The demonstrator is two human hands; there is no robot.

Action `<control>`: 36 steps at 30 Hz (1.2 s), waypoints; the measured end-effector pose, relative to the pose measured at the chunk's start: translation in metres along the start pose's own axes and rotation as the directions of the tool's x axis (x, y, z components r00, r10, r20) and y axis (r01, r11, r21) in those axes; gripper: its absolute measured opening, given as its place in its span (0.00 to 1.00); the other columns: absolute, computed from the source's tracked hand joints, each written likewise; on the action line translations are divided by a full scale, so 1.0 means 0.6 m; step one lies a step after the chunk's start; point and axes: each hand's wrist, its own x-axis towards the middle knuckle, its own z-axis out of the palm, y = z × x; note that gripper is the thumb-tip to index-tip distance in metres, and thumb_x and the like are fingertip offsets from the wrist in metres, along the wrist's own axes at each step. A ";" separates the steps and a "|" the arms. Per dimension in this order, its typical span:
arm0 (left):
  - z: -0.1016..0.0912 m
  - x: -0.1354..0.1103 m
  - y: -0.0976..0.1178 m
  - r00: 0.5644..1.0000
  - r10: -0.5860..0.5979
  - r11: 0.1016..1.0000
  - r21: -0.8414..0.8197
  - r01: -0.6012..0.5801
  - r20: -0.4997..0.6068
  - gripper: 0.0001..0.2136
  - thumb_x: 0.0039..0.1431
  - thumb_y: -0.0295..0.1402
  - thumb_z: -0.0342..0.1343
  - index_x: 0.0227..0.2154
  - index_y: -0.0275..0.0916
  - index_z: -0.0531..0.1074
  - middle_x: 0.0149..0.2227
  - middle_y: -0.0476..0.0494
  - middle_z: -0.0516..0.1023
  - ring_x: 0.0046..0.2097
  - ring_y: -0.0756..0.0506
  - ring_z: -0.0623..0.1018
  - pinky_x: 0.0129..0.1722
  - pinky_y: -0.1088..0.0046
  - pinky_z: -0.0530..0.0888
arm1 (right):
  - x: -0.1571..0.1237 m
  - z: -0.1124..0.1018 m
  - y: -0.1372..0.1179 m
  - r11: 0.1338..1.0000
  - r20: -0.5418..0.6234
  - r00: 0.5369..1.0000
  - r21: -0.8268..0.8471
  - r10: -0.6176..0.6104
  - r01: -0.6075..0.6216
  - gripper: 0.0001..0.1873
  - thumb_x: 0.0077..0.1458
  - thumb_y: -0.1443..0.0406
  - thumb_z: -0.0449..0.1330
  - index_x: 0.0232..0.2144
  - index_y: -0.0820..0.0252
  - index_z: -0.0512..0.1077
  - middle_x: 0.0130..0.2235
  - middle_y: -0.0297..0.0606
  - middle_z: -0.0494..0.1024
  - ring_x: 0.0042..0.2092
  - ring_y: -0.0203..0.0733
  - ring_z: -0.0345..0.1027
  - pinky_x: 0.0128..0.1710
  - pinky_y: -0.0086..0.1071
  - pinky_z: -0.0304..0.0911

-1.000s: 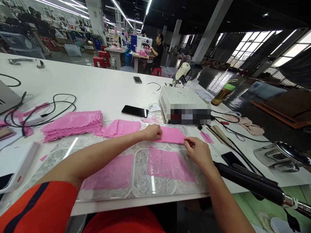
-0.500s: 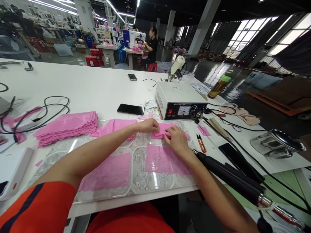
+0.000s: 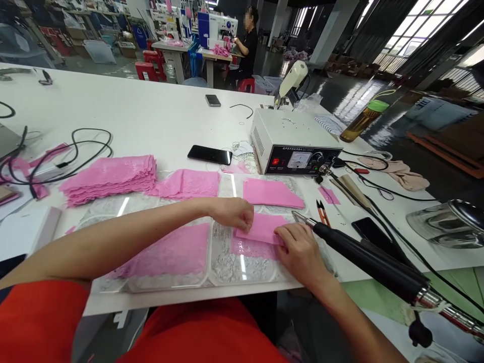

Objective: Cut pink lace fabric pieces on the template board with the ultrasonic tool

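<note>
A smooth pink fabric piece [image 3: 263, 229] is stretched between my two hands. My left hand [image 3: 235, 213] pinches its left end, and my right hand [image 3: 301, 252] grips the right edge between thumb and fingers. Under it lies a pink lace piece [image 3: 251, 249] on the clear plastic-covered board [image 3: 242, 276]. Just beyond my hands sits a small pile of cut pink fabric pieces [image 3: 270, 192]. Another lace piece [image 3: 181, 252] is on the board beneath my left forearm. Close to my right hand is the metal tip of a black pen-shaped tool [image 3: 368, 259] with a cable.
A tall pink lace stack [image 3: 109, 174] and a smaller one [image 3: 191, 183] lie at left. Behind are a phone [image 3: 210, 154] and a white control box [image 3: 297, 136]. Orange snips [image 3: 322, 214], cables and a glass jar [image 3: 446, 224] occupy the right. A co-worker [image 3: 247, 50] sits beyond.
My hands have come nearer from the small fabric pile, bringing one pink piece over the lace piece. The camera view has tilted downward.
</note>
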 end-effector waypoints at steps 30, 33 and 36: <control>0.140 0.108 0.106 0.981 0.008 0.953 0.299 0.052 -0.194 0.08 0.60 0.34 0.57 0.36 0.33 0.75 0.37 0.36 0.76 0.41 0.38 0.77 0.43 0.63 0.72 | -0.087 -0.032 0.012 0.930 0.020 0.957 0.230 0.289 -0.286 0.16 0.54 0.71 0.56 0.46 0.57 0.69 0.41 0.42 0.76 0.43 0.44 0.72 0.43 0.39 0.72; 0.143 0.115 0.096 0.982 -0.021 0.969 0.238 0.065 -0.186 0.07 0.60 0.28 0.53 0.31 0.34 0.76 0.33 0.40 0.78 0.37 0.42 0.77 0.37 0.69 0.71 | -0.086 -0.032 0.013 0.927 0.020 0.957 0.241 0.290 -0.286 0.15 0.54 0.72 0.55 0.45 0.57 0.69 0.41 0.42 0.76 0.43 0.44 0.72 0.43 0.39 0.72; 0.137 0.117 0.087 0.986 -0.036 0.986 0.153 0.062 -0.165 0.06 0.57 0.26 0.54 0.29 0.36 0.76 0.31 0.44 0.78 0.33 0.46 0.76 0.32 0.75 0.68 | -0.085 -0.034 0.014 0.923 0.033 0.956 0.250 0.293 -0.292 0.15 0.55 0.71 0.56 0.45 0.57 0.69 0.41 0.42 0.76 0.43 0.43 0.71 0.44 0.39 0.72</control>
